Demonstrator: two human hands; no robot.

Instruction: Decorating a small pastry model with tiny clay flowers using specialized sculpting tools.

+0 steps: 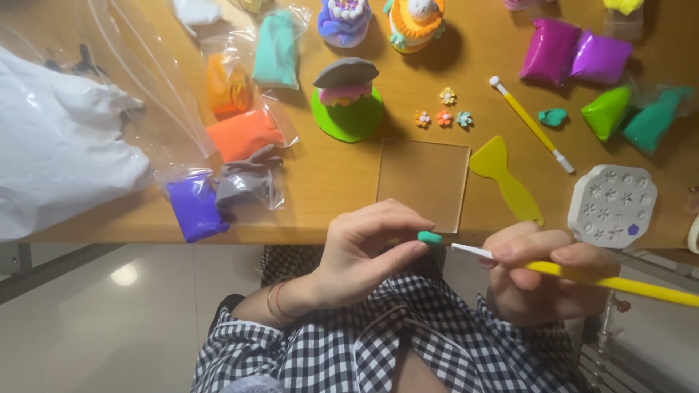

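My left hand (368, 251) pinches a small teal clay piece (429, 237) between thumb and fingertips, held just below the wooden table's front edge (320, 233). My right hand (542, 273) grips a yellow modelling tool (619, 282) whose white tip points left, close to the teal piece. A clear acrylic square (423, 185) lies on the table just above my hands. A green disc carrying a pink and grey clay figure (347, 98) stands farther back.
Bagged clay in orange (244, 134), purple (195, 209), grey (247, 182), teal (277, 49), magenta (547, 51) and green (606, 110) lies around. Also there: a yellow spatula (504, 178), a second yellow stick tool (531, 124), a white flower mould (611, 205), tiny clay flowers (444, 116) and a large white bag (58, 153).
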